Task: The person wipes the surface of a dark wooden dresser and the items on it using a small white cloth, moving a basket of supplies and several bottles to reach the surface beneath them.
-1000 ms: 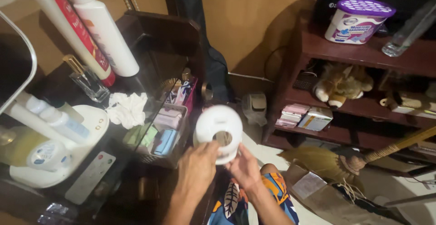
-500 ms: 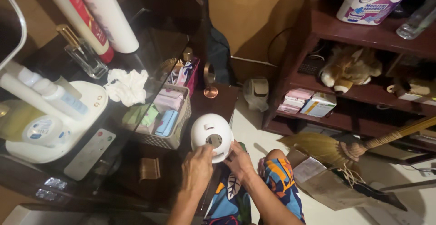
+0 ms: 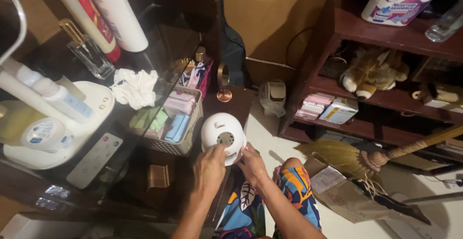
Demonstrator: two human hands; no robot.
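Fingers of left hand (image 3: pixel 210 165) and right hand (image 3: pixel 252 164) grip a round white domed device (image 3: pixel 223 135) with a grey centre

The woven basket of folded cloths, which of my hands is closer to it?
Left. The left hand grips the white round device just below and right of the basket; the right hand holds the device's far side.

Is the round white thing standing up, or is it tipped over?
Tipped. The round white device is held off the desk by the left hand and right hand, its round base with the grey disc facing the camera.
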